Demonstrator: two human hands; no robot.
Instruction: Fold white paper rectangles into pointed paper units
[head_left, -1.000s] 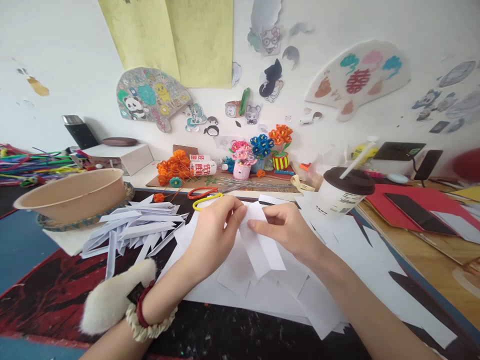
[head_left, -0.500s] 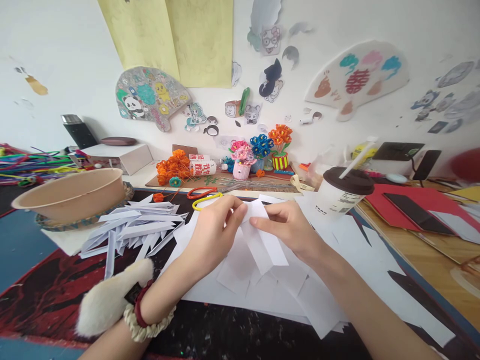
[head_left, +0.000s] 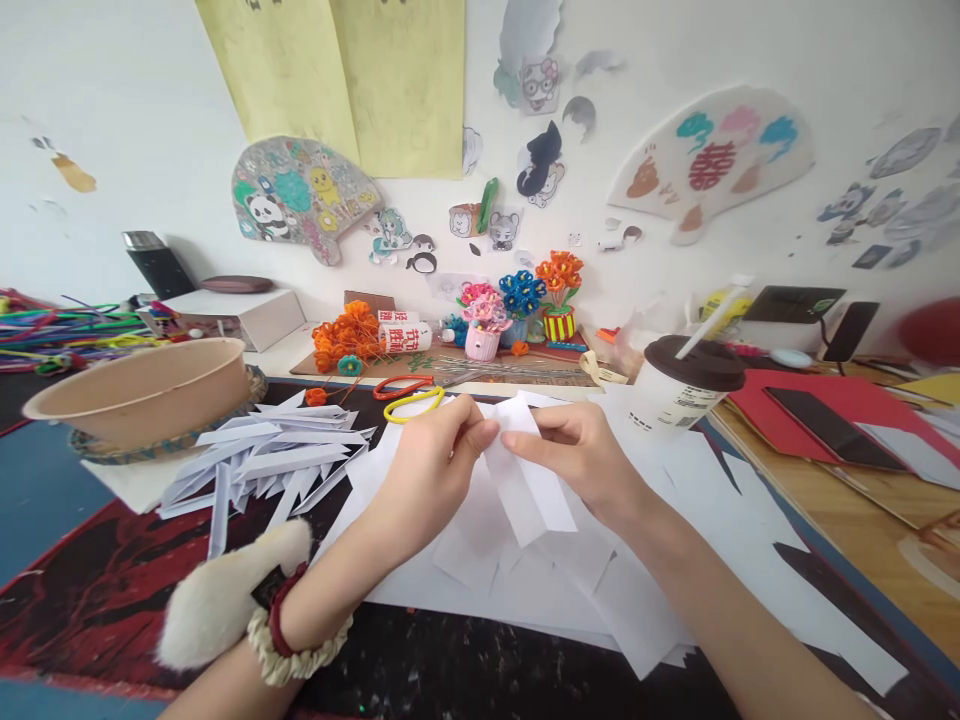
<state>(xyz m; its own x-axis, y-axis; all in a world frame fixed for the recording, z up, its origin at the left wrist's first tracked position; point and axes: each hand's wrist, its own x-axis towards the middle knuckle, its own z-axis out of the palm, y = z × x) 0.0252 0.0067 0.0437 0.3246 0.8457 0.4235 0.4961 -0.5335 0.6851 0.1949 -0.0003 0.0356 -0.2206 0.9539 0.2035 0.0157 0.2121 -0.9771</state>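
A small folded sheet of white paper (head_left: pixel 529 490) is held up between my two hands, its lengthwise crease running toward me. My left hand (head_left: pixel 431 465) pinches its left edge near the top between thumb and fingers. On the other side my right hand (head_left: pixel 589 455) grips it, thumb on the front and fingers behind. Beneath my hands lie loose white paper pieces (head_left: pixel 637 610), overlapping on larger white sheets. To the left is a heap of folded white paper strips (head_left: pixel 281 450).
A tan bowl (head_left: pixel 142 400) stands at left. Scissors with red and yellow handles (head_left: pixel 412 400) lie behind my left hand. A lidded drink cup (head_left: pixel 686 385) with a straw stands at right, near a dark phone (head_left: pixel 832 425). Flower pots (head_left: pixel 484 340) line the back.
Both hands stay in nearly the same place on the paper. The paper's two halves look slightly more spread, and my left thumb has shifted a little.
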